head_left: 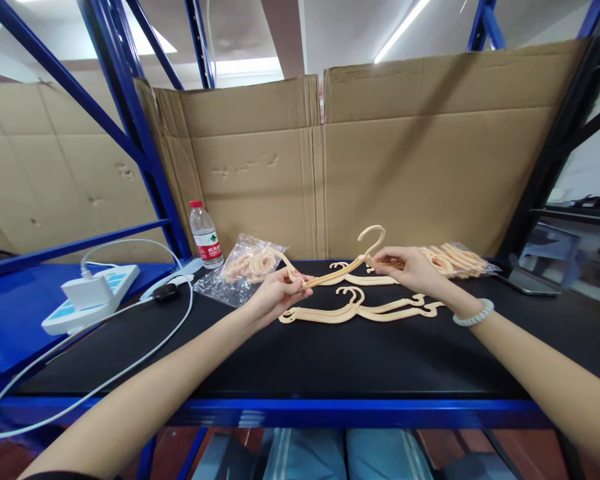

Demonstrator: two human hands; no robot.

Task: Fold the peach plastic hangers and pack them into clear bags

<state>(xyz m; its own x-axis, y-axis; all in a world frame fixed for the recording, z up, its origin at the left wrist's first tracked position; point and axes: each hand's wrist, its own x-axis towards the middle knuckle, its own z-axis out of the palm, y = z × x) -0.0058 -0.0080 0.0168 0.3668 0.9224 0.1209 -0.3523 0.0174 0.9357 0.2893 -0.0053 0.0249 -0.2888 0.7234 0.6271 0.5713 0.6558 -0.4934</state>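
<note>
I hold a cream plastic hanger (347, 265) just above the black shelf mat (330, 353). My left hand (275, 293) pinches its left arm end. My right hand (413, 269) pinches its right side close to the hook, which points up. Under the held one, assembled cream hangers (360, 310) lie flat on the mat. A clear plastic bag of hanger parts (245, 267) rests left of my left hand. Another bag of cream parts (455, 260) lies behind my right hand.
A water bottle with a red cap (206, 235) stands at the back left by a blue rack post (145, 153). A white power strip (90, 297) with white cable (130, 353) sits on the left. Cardboard (380, 160) lines the back. A tablet-like device (527, 281) lies far right.
</note>
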